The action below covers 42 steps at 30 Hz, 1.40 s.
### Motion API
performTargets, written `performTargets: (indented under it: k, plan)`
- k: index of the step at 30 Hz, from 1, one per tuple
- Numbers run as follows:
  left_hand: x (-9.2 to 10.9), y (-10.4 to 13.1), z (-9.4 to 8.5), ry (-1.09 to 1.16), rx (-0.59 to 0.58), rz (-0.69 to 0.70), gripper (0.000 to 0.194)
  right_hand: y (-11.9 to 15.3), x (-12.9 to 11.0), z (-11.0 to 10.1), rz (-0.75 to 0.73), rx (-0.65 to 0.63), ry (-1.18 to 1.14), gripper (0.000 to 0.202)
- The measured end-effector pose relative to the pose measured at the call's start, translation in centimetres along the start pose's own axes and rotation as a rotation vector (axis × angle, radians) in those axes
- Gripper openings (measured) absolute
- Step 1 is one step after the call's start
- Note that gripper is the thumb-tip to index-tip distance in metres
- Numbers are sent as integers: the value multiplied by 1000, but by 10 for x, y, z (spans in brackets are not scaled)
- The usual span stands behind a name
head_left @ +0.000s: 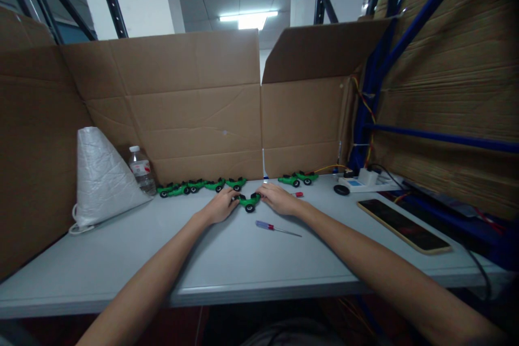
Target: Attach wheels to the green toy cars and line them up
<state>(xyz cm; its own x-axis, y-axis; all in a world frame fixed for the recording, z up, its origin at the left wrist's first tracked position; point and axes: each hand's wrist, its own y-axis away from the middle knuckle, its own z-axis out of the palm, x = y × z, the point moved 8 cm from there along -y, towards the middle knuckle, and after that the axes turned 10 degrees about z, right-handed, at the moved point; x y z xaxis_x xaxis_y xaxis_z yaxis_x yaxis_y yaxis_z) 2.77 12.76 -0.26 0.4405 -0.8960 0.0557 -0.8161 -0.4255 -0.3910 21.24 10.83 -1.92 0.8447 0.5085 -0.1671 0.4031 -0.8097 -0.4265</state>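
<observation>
A small green toy car (248, 204) with black wheels sits on the white table between my hands. At its left end, my left hand (221, 206) is closed with the fingertips on the car. My right hand (279, 199) curls in from the other side, its fingers closed at the car's right end. The fingertips are partly hidden. Nearer to me lies a screwdriver (265, 225) with a purple handle, its shaft pointing right. The red tip of another tool (299, 194) shows just behind my right hand.
Several green toy cars (194, 186) line the back at left, and two more cars (298, 179) stand back right. A bottle (141, 170) and silvery bag (105, 184) are at left. A phone (403, 224) and power strip (365, 181) are at right. Cardboard (194, 113) walls the table (227, 270).
</observation>
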Motion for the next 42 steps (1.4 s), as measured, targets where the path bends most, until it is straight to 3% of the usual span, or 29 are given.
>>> performTargets:
  k: [13,32,37,42]
  plan:
    - [-8,1,2,-8,7,-24,37,0,-4,-3,5,-1,-55,7]
    - [-16,6,-6,69,76,-26,29,1,-22,-12,-19,63,-127,11]
    - [-16,6,-13,129,116,-88,26,1,-22,-12,-28,59,-94,12]
    - [-32,7,-11,270,177,-192,30,2,-25,-13,-30,69,-88,14]
